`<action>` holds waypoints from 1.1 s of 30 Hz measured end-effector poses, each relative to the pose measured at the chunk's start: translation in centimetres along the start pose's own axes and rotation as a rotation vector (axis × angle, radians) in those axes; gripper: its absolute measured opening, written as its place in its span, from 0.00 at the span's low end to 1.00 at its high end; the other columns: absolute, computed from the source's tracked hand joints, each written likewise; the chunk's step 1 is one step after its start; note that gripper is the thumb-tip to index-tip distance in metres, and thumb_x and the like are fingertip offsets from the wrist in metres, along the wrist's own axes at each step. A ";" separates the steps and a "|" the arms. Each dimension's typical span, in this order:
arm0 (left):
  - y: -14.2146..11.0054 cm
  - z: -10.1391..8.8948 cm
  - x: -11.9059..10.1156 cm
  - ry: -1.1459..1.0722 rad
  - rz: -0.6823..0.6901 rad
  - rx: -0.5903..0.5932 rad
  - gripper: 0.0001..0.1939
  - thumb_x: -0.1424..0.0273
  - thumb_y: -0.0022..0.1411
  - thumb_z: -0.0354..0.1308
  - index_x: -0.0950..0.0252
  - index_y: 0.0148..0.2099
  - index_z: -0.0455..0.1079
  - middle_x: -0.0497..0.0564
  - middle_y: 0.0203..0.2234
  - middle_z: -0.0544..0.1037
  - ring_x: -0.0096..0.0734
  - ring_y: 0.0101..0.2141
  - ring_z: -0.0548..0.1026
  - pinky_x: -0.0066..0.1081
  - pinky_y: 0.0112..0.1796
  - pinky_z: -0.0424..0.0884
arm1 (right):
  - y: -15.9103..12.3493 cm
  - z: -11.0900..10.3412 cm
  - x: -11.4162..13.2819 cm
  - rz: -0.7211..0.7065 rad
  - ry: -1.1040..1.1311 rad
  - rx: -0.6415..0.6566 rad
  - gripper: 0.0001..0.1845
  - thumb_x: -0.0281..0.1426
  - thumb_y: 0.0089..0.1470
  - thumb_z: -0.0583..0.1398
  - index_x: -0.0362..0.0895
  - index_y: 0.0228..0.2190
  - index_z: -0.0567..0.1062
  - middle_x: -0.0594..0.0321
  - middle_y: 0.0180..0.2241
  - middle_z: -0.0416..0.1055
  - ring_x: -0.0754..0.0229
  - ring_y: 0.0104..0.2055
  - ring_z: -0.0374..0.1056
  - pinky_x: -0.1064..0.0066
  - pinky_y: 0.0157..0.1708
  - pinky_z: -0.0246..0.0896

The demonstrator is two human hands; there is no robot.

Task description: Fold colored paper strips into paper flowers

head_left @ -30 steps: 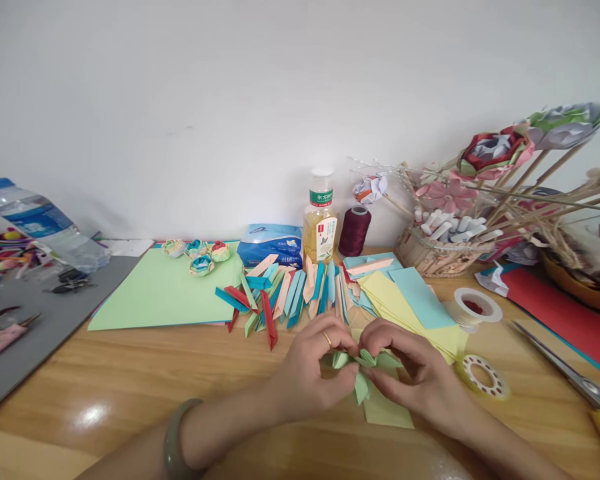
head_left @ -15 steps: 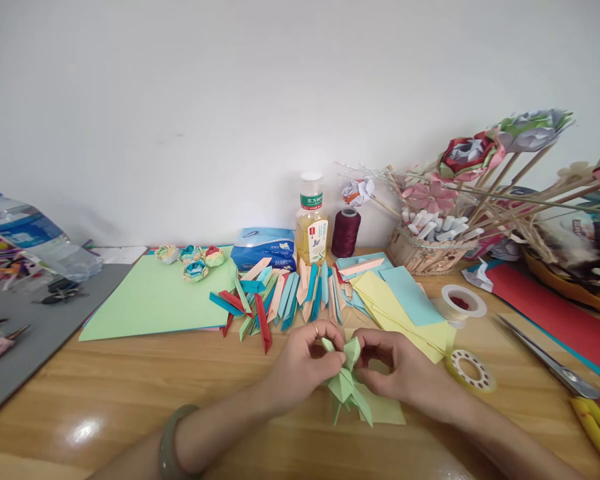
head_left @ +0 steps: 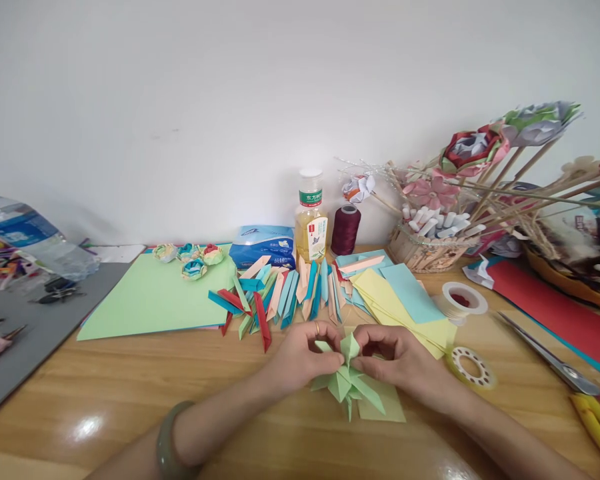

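A pale green folded paper flower point(head_left: 347, 381) with pointed petals is held up between both hands, over the table's front middle. My left hand point(head_left: 316, 353), a ring on one finger, pinches a petal on its left side. On the opposite side my right hand point(head_left: 393, 357) has thumb and fingers closed on the upper petal. Beneath the flower lies a pale yellow-green paper sheet point(head_left: 387, 405), partly covered. Just beyond the hands are several folded paper strips point(head_left: 285, 297) in blue, red, peach and green. Yellow paper sheets point(head_left: 380, 300) lie beyond my right hand.
Scissors point(head_left: 555, 363), a yellow tape roll point(head_left: 470, 368) and a white spool point(head_left: 461, 300) lie to the right. Behind stand a tea bottle point(head_left: 311, 220), dark red thread point(head_left: 346, 231) and a basket point(head_left: 427, 253) with paper flowers. Green sheets point(head_left: 155, 307) bear small paper flowers point(head_left: 194, 268) at left.
The green paper flower has turned slightly between my hands, its lower petals now spread wider to both sides. Both hands keep their pinching hold, and the view has shifted a little.
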State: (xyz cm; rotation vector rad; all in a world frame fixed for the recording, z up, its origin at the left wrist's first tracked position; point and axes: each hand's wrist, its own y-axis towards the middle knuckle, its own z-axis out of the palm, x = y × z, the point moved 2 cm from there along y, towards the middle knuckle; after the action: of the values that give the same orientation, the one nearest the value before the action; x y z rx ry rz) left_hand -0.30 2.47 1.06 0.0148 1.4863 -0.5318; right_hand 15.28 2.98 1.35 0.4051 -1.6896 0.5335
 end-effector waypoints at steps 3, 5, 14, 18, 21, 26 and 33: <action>0.1 0.0 0.2 0.030 -0.009 -0.029 0.06 0.75 0.39 0.57 0.67 0.25 0.65 0.43 0.19 0.67 0.17 0.19 0.62 0.21 0.20 0.57 | 0.1 0.1 -0.1 0.007 -0.005 -0.016 0.06 0.32 0.46 0.60 0.42 0.23 0.70 0.68 0.24 0.67 0.66 0.28 0.63 0.74 0.30 0.59; 0.2 -0.1 0.2 0.041 -0.003 -0.037 0.05 0.75 0.40 0.57 0.68 0.25 0.65 0.43 0.20 0.67 0.18 0.19 0.62 0.21 0.21 0.57 | 0.2 0.1 -0.1 0.011 -0.001 -0.023 0.06 0.33 0.46 0.60 0.42 0.24 0.70 0.67 0.25 0.68 0.65 0.28 0.64 0.73 0.31 0.60; 0.2 -0.2 0.6 -0.090 0.011 0.026 0.05 0.75 0.41 0.59 0.69 0.26 0.68 0.45 0.21 0.69 0.20 0.23 0.65 0.23 0.26 0.61 | 0.4 0.0 -0.6 0.005 0.063 -0.032 0.07 0.33 0.45 0.61 0.41 0.23 0.71 0.67 0.24 0.68 0.66 0.28 0.64 0.73 0.31 0.59; 0.4 -0.2 0.9 -0.102 0.005 0.006 0.06 0.75 0.40 0.60 0.68 0.25 0.68 0.46 0.21 0.69 0.21 0.24 0.65 0.24 0.27 0.61 | 0.4 0.0 -0.8 -0.023 0.076 -0.055 0.06 0.32 0.46 0.61 0.42 0.24 0.71 0.67 0.25 0.68 0.66 0.29 0.64 0.74 0.31 0.59; 0.4 -0.3 1.0 -0.115 0.003 -0.025 0.06 0.75 0.39 0.61 0.68 0.24 0.67 0.46 0.21 0.69 0.22 0.24 0.65 0.25 0.27 0.61 | 0.4 0.1 -0.8 -0.034 0.071 -0.077 0.07 0.33 0.46 0.60 0.42 0.25 0.71 0.67 0.25 0.67 0.66 0.29 0.63 0.75 0.30 0.58; 0.5 -0.4 0.8 -0.109 0.011 -0.059 0.07 0.74 0.38 0.62 0.67 0.24 0.66 0.45 0.21 0.70 0.23 0.24 0.66 0.25 0.27 0.61 | 0.4 0.3 -1.0 -0.007 0.004 -0.093 0.09 0.36 0.48 0.59 0.42 0.24 0.68 0.67 0.24 0.65 0.67 0.25 0.61 0.76 0.24 0.57; 0.6 -0.4 1.0 -0.091 0.010 -0.099 0.07 0.74 0.39 0.62 0.67 0.24 0.66 0.45 0.21 0.70 0.23 0.24 0.66 0.25 0.27 0.62 | 0.3 0.4 -1.0 -0.055 -0.119 -0.149 0.08 0.35 0.49 0.58 0.43 0.25 0.68 0.66 0.25 0.66 0.65 0.27 0.63 0.76 0.24 0.58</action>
State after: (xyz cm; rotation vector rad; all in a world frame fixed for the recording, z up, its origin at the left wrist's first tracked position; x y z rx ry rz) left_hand -0.45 2.84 -0.12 -0.0786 1.4213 -0.4444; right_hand 14.98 2.99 0.24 0.3801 -1.8142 0.3458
